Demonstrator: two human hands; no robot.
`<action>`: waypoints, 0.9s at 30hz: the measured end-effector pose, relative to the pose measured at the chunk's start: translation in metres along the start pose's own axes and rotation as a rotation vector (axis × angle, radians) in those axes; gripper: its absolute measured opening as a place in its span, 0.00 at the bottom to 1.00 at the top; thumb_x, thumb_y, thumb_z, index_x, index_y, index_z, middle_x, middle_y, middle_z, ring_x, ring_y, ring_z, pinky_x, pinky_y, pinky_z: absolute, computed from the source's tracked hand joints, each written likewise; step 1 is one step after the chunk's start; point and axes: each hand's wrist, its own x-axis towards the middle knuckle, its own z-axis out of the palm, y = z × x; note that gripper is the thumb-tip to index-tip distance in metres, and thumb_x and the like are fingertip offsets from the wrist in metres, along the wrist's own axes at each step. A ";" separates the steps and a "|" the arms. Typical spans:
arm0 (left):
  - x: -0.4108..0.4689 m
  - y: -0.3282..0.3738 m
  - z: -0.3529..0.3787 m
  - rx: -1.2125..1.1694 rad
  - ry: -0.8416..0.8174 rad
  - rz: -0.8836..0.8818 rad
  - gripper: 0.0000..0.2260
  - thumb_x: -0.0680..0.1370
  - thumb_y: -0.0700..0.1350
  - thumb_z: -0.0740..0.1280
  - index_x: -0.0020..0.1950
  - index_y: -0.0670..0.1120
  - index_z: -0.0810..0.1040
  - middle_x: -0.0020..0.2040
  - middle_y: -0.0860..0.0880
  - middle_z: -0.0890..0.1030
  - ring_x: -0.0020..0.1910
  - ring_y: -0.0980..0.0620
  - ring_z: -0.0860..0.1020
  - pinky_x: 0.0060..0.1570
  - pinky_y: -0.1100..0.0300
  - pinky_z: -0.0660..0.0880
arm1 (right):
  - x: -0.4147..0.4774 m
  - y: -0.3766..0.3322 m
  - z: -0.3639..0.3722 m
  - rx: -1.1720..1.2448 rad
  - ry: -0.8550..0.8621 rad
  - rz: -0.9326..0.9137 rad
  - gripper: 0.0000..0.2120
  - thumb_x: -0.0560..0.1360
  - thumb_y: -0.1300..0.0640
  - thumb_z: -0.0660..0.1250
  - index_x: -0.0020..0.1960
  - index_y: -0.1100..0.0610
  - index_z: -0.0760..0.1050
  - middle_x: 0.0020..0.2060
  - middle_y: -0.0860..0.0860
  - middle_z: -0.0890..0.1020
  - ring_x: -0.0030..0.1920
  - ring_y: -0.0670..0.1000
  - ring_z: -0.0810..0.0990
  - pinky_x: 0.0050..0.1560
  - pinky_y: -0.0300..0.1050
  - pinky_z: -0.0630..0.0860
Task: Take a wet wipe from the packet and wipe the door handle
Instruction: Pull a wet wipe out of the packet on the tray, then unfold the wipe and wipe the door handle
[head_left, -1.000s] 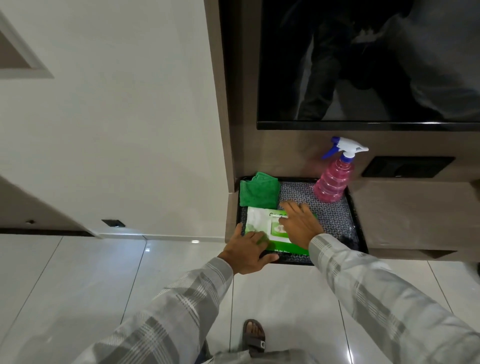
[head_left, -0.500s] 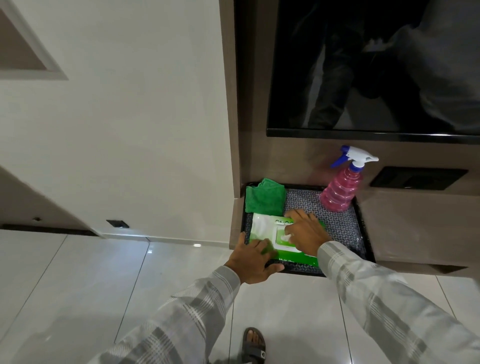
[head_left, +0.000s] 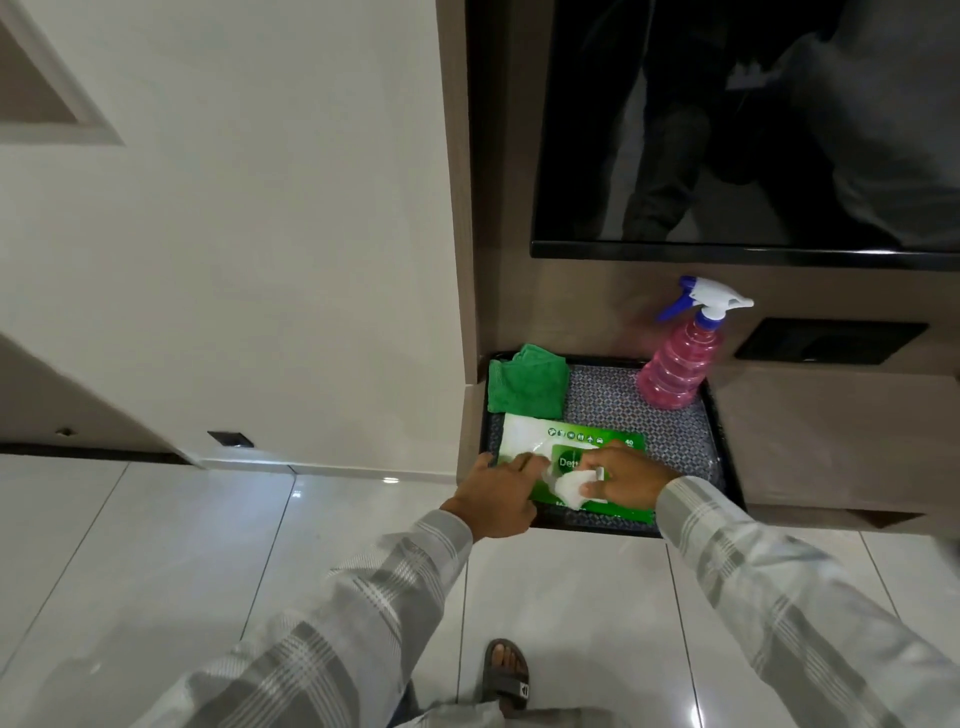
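A green and white wet wipe packet lies flat at the front of a black patterned tray. My left hand presses down on the packet's left front part, holding it in place. My right hand pinches a white wet wipe that sticks out of the packet's opening. No door handle is in view.
A folded green cloth lies at the tray's back left; a pink spray bottle stands at its back right. The tray sits on a low brown ledge under a dark screen. Glossy tiled floor spreads below, with my sandalled foot.
My right hand has gone from resting flat on the packet to pinching a white wipe and drawing it out. My left hand stays pressed on the packet.
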 end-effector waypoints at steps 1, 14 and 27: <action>0.001 0.000 0.003 0.050 -0.027 0.010 0.30 0.77 0.45 0.63 0.78 0.47 0.58 0.75 0.41 0.67 0.68 0.39 0.72 0.70 0.42 0.61 | 0.000 0.000 0.004 -0.005 -0.001 0.014 0.07 0.74 0.53 0.68 0.51 0.53 0.76 0.54 0.58 0.74 0.55 0.56 0.74 0.54 0.46 0.72; 0.001 -0.019 -0.027 -0.329 0.063 -0.125 0.23 0.79 0.41 0.60 0.74 0.50 0.69 0.72 0.46 0.72 0.70 0.43 0.70 0.70 0.45 0.65 | 0.005 -0.033 0.003 0.326 0.203 0.051 0.05 0.72 0.61 0.72 0.46 0.58 0.76 0.44 0.55 0.82 0.44 0.53 0.80 0.41 0.44 0.75; -0.174 -0.226 -0.068 -1.409 0.366 -0.441 0.08 0.71 0.39 0.78 0.47 0.43 0.83 0.44 0.46 0.78 0.45 0.51 0.74 0.51 0.60 0.70 | 0.100 -0.283 0.050 0.853 -0.068 -0.204 0.05 0.70 0.61 0.74 0.46 0.58 0.81 0.37 0.50 0.85 0.39 0.47 0.81 0.42 0.40 0.75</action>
